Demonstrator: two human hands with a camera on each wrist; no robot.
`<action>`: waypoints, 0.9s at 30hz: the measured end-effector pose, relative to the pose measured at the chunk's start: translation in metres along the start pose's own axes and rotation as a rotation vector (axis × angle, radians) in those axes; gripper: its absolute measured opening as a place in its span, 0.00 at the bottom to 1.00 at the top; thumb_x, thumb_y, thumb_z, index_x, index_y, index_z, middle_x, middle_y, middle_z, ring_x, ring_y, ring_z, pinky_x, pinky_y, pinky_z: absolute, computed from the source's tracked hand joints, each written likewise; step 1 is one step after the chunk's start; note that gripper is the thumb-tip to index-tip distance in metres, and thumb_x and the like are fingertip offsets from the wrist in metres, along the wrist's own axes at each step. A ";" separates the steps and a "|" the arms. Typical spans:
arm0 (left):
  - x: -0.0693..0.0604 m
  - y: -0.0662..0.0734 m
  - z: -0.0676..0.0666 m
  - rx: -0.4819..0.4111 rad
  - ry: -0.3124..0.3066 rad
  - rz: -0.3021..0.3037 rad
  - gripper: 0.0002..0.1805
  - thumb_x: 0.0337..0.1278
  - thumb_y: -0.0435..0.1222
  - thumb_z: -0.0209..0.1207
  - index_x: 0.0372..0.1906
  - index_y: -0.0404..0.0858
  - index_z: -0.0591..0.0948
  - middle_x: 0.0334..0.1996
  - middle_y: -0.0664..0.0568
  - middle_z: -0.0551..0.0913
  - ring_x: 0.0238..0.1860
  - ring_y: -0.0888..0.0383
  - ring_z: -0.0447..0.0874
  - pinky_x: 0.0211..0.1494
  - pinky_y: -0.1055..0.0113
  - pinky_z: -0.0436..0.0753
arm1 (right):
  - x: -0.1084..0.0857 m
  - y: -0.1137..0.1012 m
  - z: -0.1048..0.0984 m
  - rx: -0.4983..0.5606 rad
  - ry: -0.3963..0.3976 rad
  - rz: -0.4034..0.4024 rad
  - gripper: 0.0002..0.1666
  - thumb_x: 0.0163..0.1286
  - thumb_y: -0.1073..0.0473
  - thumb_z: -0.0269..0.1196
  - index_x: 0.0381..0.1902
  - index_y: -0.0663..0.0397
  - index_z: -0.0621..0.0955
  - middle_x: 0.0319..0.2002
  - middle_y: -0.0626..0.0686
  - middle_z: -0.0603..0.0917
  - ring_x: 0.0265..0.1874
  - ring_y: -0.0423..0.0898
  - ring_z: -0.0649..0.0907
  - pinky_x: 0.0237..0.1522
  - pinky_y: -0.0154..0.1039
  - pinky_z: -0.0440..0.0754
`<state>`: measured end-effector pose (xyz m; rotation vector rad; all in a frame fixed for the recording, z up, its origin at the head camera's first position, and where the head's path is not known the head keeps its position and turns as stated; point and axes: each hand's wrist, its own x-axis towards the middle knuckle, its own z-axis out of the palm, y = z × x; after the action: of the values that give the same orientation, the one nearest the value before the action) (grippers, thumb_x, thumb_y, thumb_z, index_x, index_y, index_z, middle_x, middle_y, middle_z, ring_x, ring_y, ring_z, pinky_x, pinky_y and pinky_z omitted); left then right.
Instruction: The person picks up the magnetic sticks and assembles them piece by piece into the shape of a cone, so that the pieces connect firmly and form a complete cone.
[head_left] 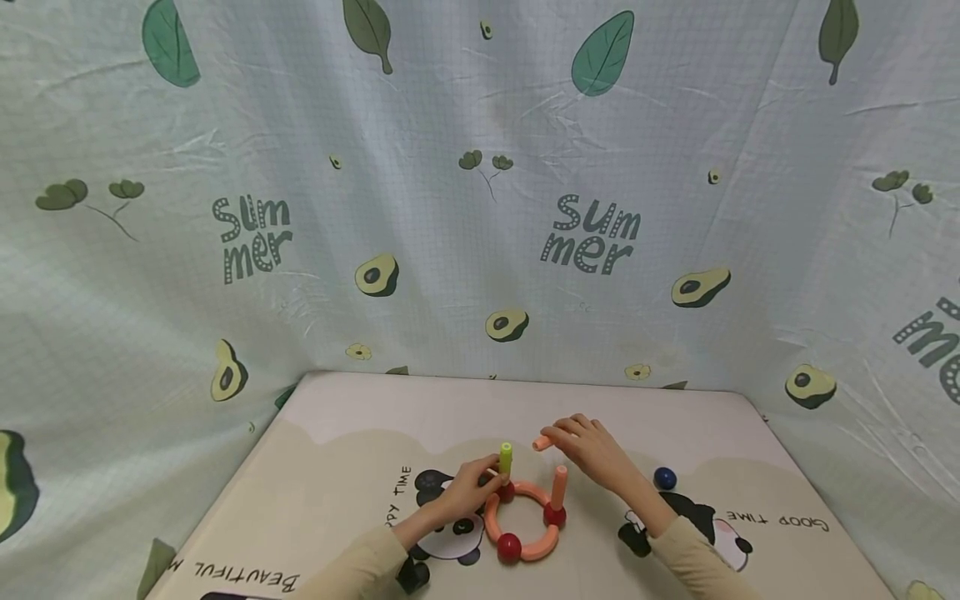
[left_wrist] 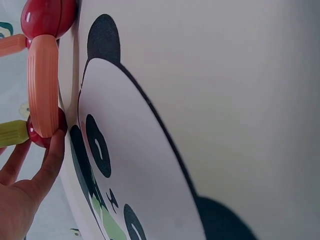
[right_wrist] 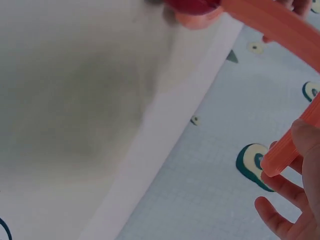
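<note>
A ring of curved orange pieces (head_left: pixel 492 522) joined by red balls lies on the mat. One red ball (head_left: pixel 509 547) is at its near side. From the right-hand red ball (head_left: pixel 555 516) an orange rod (head_left: pixel 559 485) stands upright. A yellow-green rod (head_left: pixel 506 459) rises from the far red ball (left_wrist: pixel 36 136), which my left hand (head_left: pixel 467 490) pinches; part of that ball is hidden by the fingers. Beyond the ring and above the mat, my right hand (head_left: pixel 592 450) holds a loose straight orange rod (right_wrist: pixel 286 152) between thumb and fingers, apart from the ring.
A dark blue ball (head_left: pixel 664 478) lies on the mat right of my right forearm. The pale mat (head_left: pixel 337 467) carries printed pandas and lettering. A light curtain (head_left: pixel 450 208) with avocados and leaves hangs behind its far edge.
</note>
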<state>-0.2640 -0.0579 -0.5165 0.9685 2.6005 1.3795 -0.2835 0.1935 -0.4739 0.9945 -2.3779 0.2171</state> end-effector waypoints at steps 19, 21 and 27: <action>0.003 -0.001 0.003 0.000 0.003 0.012 0.17 0.62 0.41 0.48 0.53 0.36 0.71 0.41 0.45 0.80 0.41 0.53 0.81 0.40 0.70 0.77 | 0.006 -0.033 -0.027 0.127 0.139 -0.067 0.28 0.45 0.64 0.70 0.47 0.46 0.76 0.41 0.45 0.80 0.40 0.40 0.77 0.40 0.37 0.77; 0.003 -0.001 0.003 -0.005 0.005 0.012 0.18 0.62 0.41 0.48 0.53 0.36 0.70 0.41 0.45 0.80 0.40 0.53 0.81 0.40 0.70 0.77 | 0.005 -0.038 -0.029 0.164 0.159 -0.066 0.27 0.46 0.64 0.69 0.47 0.47 0.77 0.41 0.45 0.80 0.41 0.40 0.77 0.40 0.35 0.78; 0.002 0.000 0.003 -0.026 0.009 0.005 0.20 0.63 0.43 0.46 0.55 0.36 0.69 0.42 0.44 0.81 0.41 0.51 0.81 0.41 0.67 0.78 | 0.002 -0.051 -0.028 0.343 0.179 -0.010 0.19 0.56 0.61 0.64 0.47 0.49 0.75 0.41 0.46 0.78 0.38 0.37 0.77 0.31 0.25 0.77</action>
<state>-0.2643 -0.0551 -0.5177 0.9682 2.5812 1.4190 -0.2371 0.1656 -0.4522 1.0886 -2.2139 0.6994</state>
